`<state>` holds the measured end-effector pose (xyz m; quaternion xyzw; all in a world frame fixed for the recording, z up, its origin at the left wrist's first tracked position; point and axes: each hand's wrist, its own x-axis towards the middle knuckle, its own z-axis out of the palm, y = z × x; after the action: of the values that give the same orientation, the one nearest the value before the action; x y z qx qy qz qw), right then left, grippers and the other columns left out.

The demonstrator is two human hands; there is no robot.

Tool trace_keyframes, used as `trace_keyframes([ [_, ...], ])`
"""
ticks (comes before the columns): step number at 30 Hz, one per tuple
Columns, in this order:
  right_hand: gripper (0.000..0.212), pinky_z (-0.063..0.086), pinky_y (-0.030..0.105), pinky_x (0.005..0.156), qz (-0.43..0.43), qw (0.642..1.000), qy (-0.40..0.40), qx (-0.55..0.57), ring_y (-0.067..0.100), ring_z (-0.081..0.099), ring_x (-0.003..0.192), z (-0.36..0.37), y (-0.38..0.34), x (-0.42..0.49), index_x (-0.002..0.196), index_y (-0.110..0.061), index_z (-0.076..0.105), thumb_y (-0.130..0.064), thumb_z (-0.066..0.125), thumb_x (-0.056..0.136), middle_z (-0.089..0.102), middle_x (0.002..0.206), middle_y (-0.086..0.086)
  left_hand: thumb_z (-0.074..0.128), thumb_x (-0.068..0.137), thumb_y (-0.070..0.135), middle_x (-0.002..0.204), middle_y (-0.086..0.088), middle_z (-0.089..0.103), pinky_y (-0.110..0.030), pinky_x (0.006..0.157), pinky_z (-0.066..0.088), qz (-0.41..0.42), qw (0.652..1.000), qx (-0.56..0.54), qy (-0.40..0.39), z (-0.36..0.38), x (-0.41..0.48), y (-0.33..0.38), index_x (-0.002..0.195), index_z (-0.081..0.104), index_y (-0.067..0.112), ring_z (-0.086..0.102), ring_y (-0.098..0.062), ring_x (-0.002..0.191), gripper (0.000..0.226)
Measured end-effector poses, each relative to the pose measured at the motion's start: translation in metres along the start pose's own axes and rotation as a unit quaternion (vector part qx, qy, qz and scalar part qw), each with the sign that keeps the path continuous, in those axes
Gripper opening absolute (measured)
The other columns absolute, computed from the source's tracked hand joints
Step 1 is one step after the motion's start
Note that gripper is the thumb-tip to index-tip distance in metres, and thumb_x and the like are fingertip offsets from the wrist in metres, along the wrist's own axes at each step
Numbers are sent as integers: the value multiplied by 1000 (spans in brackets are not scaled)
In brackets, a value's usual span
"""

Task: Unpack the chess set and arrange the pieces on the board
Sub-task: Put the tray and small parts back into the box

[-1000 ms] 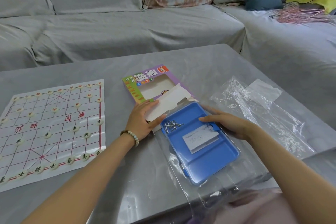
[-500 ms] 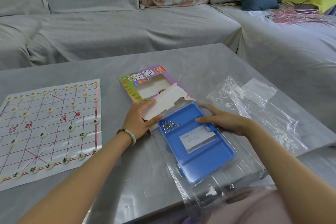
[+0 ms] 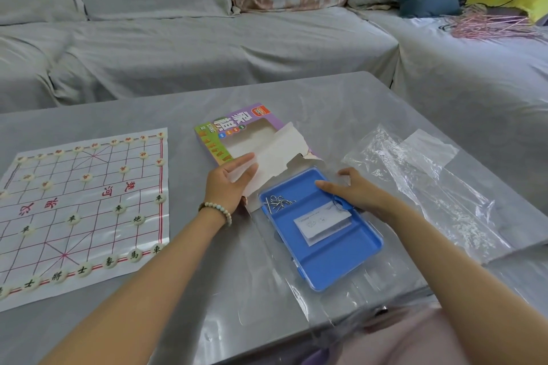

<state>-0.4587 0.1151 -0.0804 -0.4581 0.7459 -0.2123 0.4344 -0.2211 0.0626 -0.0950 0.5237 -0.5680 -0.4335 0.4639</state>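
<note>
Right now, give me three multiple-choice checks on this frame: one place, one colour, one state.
1. The board sheet lies:
A) left of the box
B) right of the box
C) under the tray

2. The tray is:
A) red
B) blue
C) green

3. The box flap is:
A) taped shut
B) open
C) cut off

Key:
1 A: the sheet sits on the table to the person's left of the box.
2 B: the tray's floor and rim are plainly blue.
3 B: the flap is folded out, with the left hand gripping it.
</note>
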Motion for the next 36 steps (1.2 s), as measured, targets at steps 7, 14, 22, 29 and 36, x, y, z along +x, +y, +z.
trace_keyframes([
  [7,94,39,34,99,-16,999,-29,3,23,44,126,3,-5,3,147,-27,18,-63,62,72,32,149,2,72,78,21,117,13,57,-1,72,43,-31,998,-60,14,-1,6,0,112,65,24,55,11,87,35],
  [14,71,54,38,87,-16,965,-128,229,22,66,101,-1,-12,0,129,-17,43,-24,80,69,65,114,6,73,77,18,113,6,64,-24,92,47,-33,997,-72,4,-3,10,1,111,66,24,59,-8,106,35],
  [22,90,52,40,90,-37,943,-117,311,21,63,106,3,-17,1,140,-27,32,-43,78,64,53,132,2,72,77,15,110,5,62,-13,74,52,-51,991,-116,30,-21,13,6,111,66,21,59,-4,94,35],
  [29,110,38,41,107,-250,882,-316,245,21,36,136,-41,-34,-53,145,-43,15,-56,80,58,18,154,-14,75,73,13,112,-2,64,-28,78,56,-131,976,-174,-14,-59,40,48,97,68,29,63,-18,98,30],
  [36,69,52,23,83,-304,944,-85,99,0,59,107,-30,-83,-66,130,-45,42,-68,63,68,41,143,-13,73,75,11,110,-6,66,-26,74,57,-133,978,-146,-67,-94,49,91,101,68,23,66,-18,89,29],
])
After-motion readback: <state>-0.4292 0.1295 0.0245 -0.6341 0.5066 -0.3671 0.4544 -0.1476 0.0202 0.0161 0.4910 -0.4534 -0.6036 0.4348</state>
